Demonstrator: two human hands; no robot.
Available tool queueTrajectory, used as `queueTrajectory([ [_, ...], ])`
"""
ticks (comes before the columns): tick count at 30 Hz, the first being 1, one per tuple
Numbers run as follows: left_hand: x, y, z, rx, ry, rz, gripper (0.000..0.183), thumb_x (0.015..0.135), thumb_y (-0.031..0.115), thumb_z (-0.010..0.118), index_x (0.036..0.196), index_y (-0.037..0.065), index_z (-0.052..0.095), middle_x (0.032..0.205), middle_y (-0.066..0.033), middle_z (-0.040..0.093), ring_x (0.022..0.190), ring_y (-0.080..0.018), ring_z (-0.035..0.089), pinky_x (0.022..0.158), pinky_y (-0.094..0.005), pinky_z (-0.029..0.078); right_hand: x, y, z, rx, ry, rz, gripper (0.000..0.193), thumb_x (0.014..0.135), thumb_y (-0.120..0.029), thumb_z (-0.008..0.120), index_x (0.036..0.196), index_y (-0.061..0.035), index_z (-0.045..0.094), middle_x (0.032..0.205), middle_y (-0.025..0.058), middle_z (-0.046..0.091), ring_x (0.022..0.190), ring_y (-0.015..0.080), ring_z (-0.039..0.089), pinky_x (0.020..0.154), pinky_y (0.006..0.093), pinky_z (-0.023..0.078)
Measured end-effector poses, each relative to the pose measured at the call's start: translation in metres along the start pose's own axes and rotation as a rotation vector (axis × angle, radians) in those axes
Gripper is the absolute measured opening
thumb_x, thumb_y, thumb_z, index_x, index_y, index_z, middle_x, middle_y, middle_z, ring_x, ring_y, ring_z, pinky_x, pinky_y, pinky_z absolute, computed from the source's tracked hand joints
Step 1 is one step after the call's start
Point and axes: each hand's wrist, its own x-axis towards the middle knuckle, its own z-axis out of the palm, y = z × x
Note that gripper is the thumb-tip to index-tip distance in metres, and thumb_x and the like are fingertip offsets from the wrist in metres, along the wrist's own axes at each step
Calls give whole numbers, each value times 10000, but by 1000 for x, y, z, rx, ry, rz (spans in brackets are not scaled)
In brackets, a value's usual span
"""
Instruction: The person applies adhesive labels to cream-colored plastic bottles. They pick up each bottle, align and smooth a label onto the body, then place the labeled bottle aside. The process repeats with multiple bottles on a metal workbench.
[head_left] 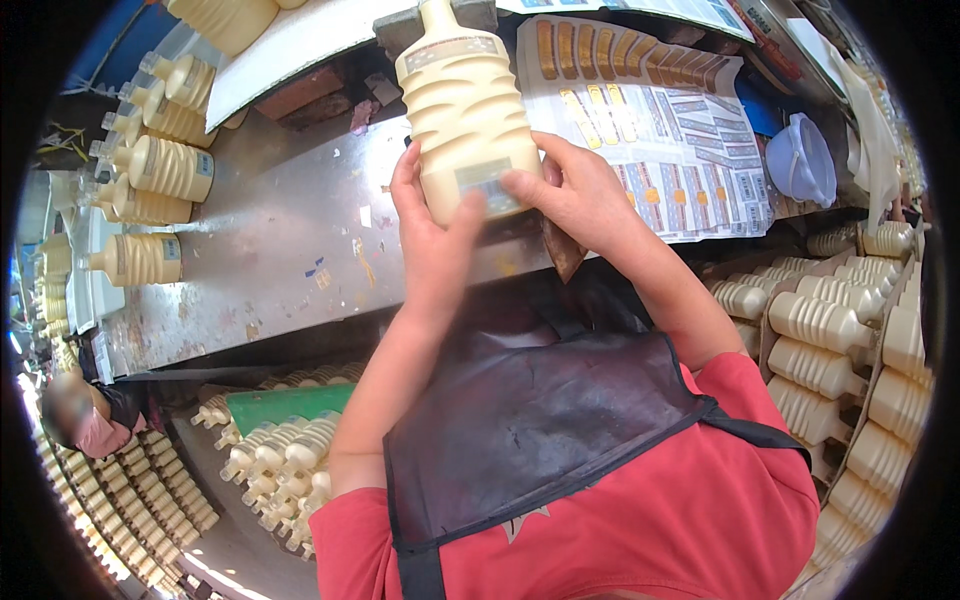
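A cream plastic bottle (465, 115) with wavy spiral ridges lies between my hands, its neck pointing away from me over a grey block (400, 30). My left hand (432, 225) clasps its left side near the base; that thumb is smeared by motion. With my right hand (580, 190) I grip the right side, thumb pressed on a label (484, 178) near the bottom. A second printed label (455, 50) runs across the bottle's shoulder. Below my right hand, a brown pointed piece (563, 250) juts from the table edge.
Sheets of stickers (700, 200) and a row of gold-brown strips (600, 50) lie at right, near a pale lilac bucket (802, 160). More bottles (170, 168) line the metal table's (280, 250) left end. Stacked bottles (820, 320) fill the right side; another person (95, 415) is at far left.
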Motion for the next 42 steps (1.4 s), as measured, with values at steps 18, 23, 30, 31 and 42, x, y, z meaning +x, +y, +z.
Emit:
queueTrajectory([
  [18,0,-3,4,51,37,-5,894,834,147,762,1542,-15,241,1500,-213,383,1375,-291,446,1152,-403,392,0,6,1,75,7,33,538,961,-434,671,1304,-20,668,770,26,581,716,119,520,676,297,461],
  [23,0,-3,2,69,43,5,898,832,154,769,1543,-12,247,1497,-215,394,1369,-291,456,1154,-402,389,19,-1,-38,593,-59,143,341,1012,-340,604,1201,-81,720,1025,2,638,891,66,590,756,228,486],
  [30,-1,5,3,145,23,7,869,852,166,749,1556,-10,270,1488,-216,429,1375,-278,459,1161,-397,383,9,-35,-14,-200,181,-533,286,865,-53,761,1145,-43,706,991,162,732,860,270,732,756,335,577],
  [31,-2,8,4,157,18,-5,851,865,164,734,1561,-9,277,1493,-214,432,1382,-275,454,1165,-396,378,9,-33,-13,-243,248,-581,280,861,-48,760,1137,-50,711,985,151,735,850,275,731,741,346,577],
  [42,1,-12,-11,-83,42,28,544,1075,209,509,1566,30,356,1489,-148,466,1351,-237,478,1156,-387,373,-28,-31,6,-19,334,-463,167,910,-73,727,1067,-15,714,947,83,721,796,144,685,711,307,552],
])
